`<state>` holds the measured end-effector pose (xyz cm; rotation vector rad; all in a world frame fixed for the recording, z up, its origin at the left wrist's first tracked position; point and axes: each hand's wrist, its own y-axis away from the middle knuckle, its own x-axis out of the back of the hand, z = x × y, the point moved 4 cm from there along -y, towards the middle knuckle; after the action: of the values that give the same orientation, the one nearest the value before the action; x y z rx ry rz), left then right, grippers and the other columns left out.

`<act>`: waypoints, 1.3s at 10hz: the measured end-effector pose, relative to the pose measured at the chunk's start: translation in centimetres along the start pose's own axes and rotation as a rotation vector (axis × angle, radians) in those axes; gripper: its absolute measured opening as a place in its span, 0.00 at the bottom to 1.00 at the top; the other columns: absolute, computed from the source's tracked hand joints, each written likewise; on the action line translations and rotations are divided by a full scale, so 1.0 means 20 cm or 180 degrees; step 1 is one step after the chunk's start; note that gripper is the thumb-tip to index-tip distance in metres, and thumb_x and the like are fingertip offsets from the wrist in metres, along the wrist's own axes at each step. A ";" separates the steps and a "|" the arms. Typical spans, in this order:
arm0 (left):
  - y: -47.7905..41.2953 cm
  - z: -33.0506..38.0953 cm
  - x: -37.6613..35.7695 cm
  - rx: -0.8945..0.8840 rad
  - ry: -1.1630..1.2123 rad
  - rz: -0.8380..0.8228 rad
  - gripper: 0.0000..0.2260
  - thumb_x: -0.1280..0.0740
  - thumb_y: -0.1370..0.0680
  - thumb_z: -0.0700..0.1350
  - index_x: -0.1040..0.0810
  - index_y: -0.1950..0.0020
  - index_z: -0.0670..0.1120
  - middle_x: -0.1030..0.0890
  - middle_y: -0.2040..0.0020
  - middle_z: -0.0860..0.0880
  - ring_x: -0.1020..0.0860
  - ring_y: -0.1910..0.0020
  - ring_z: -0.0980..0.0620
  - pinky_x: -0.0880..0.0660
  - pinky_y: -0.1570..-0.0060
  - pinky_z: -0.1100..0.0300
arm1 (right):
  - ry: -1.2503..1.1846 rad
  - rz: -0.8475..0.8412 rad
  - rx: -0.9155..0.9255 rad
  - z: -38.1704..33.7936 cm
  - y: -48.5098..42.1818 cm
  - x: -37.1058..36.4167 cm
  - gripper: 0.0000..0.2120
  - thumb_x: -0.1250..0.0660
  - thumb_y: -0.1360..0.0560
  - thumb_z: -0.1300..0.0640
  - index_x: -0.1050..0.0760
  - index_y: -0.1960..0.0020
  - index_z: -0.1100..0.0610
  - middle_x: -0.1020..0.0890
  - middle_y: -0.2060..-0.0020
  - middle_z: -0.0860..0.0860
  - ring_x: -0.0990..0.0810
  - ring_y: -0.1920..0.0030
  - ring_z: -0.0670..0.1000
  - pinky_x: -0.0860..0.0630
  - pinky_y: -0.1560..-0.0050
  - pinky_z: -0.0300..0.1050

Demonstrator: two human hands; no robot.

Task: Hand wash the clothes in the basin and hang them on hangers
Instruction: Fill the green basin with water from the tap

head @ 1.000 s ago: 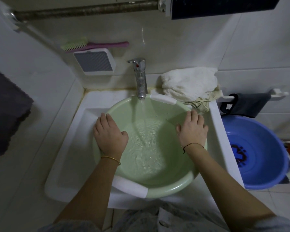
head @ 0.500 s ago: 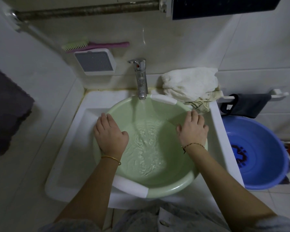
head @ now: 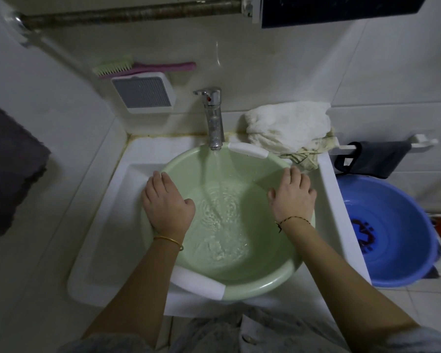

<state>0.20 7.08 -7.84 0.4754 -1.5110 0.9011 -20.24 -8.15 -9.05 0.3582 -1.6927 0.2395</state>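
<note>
In the middle of a white sink [head: 97, 245], a pale green basin [head: 265, 278] sits under a running tap [head: 213, 118], with shallow water pooling inside and no clothes in it yet. The left hand [head: 167, 205] rests on the rim at nine o'clock and the right hand [head: 292, 194] at three o'clock, fingers draped loosely over the edge rather than clenched. A crumpled white cloth [head: 288, 126] waits on the ledge at one o'clock, so the job looks barely begun: filling is under way, while washing and hanging remain, and no hangers are visible.
</note>
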 end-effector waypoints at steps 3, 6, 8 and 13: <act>0.00 0.00 0.00 -0.0016 -0.0055 -0.0040 0.35 0.34 0.42 0.46 0.28 0.36 0.33 0.26 0.37 0.35 0.27 0.39 0.36 0.31 0.40 0.44 | 0.0015 0.0007 -0.0004 0.00 0.00 0.00 0.31 0.43 0.22 0.47 0.46 0.25 0.61 0.42 0.26 0.56 0.41 0.29 0.59 0.35 0.38 0.56; 0.00 0.00 -0.01 -0.0013 -0.0080 -0.0067 0.35 0.31 0.42 0.44 0.28 0.36 0.33 0.26 0.36 0.35 0.27 0.39 0.37 0.31 0.40 0.45 | -0.0056 0.0000 -0.0004 0.00 0.00 0.00 0.31 0.42 0.22 0.48 0.46 0.25 0.61 0.41 0.26 0.56 0.41 0.29 0.59 0.36 0.37 0.56; 0.00 0.00 0.00 -0.0034 -0.0037 0.0023 0.34 0.38 0.42 0.46 0.27 0.37 0.33 0.26 0.37 0.35 0.26 0.39 0.36 0.30 0.41 0.45 | -0.0052 0.0003 -0.0010 0.00 0.00 0.00 0.31 0.42 0.22 0.48 0.46 0.25 0.60 0.42 0.26 0.56 0.41 0.28 0.59 0.36 0.37 0.56; 0.00 0.00 0.00 -0.0009 -0.0018 -0.0039 0.35 0.37 0.41 0.46 0.28 0.36 0.33 0.26 0.36 0.35 0.28 0.38 0.36 0.32 0.39 0.44 | -0.0078 0.0000 -0.0014 0.00 0.00 0.00 0.31 0.42 0.22 0.48 0.45 0.25 0.61 0.41 0.26 0.56 0.41 0.29 0.59 0.36 0.37 0.56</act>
<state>0.14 7.10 -7.85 0.4850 -1.5128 0.8887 -20.26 -8.15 -9.02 0.3590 -1.7172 0.2322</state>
